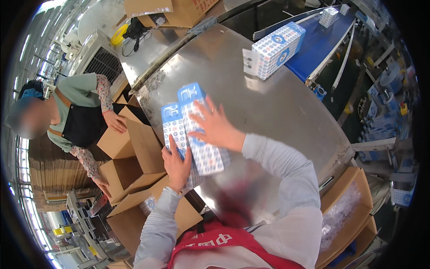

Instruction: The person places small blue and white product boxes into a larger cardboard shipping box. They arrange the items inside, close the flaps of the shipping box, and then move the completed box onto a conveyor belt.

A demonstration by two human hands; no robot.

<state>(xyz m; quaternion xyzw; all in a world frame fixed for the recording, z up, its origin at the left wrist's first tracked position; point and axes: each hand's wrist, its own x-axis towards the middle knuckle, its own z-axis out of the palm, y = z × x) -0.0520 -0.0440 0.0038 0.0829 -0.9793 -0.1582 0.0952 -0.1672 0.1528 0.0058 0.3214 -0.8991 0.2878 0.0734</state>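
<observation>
Two long white boxes with a blue dotted pattern lie side by side on the steel table (277, 107). My right hand (214, 125) lies flat with spread fingers on the right box (204, 148). My left hand (176, 163) grips the lower end of the left box (172, 125) at the table's left edge. A third box of the same kind (277, 48) lies further back on the table, with its end flap open.
A co-worker at the left holds the flaps of an open cardboard carton (130, 152). A blue conveyor belt (320, 42) at the back right carries another patterned box (329, 16). A carton lined with clear plastic (345, 210) stands at my lower right.
</observation>
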